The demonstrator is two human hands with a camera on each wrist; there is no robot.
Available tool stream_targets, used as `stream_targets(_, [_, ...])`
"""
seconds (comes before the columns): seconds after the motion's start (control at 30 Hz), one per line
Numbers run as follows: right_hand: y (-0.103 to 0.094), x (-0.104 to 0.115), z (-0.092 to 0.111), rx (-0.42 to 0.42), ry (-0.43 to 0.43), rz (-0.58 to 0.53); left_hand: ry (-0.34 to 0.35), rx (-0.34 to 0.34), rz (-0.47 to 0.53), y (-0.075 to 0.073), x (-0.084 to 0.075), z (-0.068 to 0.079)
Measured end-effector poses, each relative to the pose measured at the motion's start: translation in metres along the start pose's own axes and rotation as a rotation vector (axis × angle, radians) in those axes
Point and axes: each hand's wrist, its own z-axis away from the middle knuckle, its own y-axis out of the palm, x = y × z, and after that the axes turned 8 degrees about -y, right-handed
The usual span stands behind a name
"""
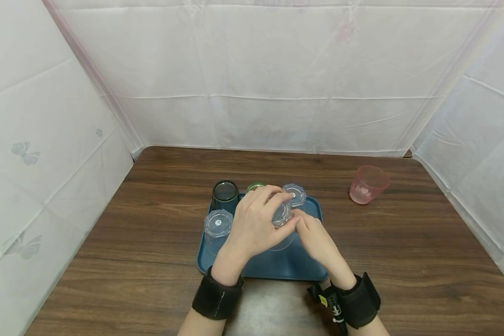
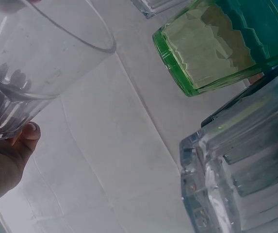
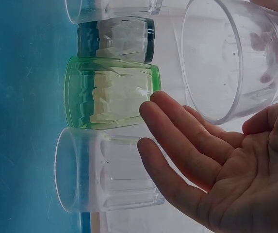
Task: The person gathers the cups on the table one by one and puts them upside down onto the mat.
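Over the blue tray, my left hand holds a clear plastic tumbler, fingers and thumb around it. The tumbler is mouth-down, its base toward the head camera. Beside it my right hand reaches in from the right, close to the left thumb. The right wrist view shows the right hand's fingers fairly straight and spread, with the thumb and index finger right by the tumbler. A green tumbler and a clear tumbler stand near those fingertips.
Upside down on the tray are a dark tumbler, a clear tumbler at the left, another clear tumbler and the green one, mostly behind the left hand. A pink tumbler stands upright on the wooden table. White sheeting surrounds the table.
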Motion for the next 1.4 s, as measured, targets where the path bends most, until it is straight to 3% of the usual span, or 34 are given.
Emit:
stream_targets(0.53, [-0.001,-0.002,-0.003,0.027,0.049,0.06,-0.023,0.097,-0.032,0.001,0.002,0.003])
stream_targets(0.83, [-0.005,-0.004,-0.002,0.011,0.054,0.083,-0.05,0.239,-0.13,0.001,0.006,0.007])
stream_targets(1.13, [-0.015,-0.006,-0.001,-0.003,0.049,0.048,-0.063,0.338,-0.206,0.001,0.006,0.007])
stream_targets(1.4, [-0.026,-0.009,-0.001,-0.066,0.069,0.069,-0.104,0.446,-0.277,0.003,0.007,0.009])
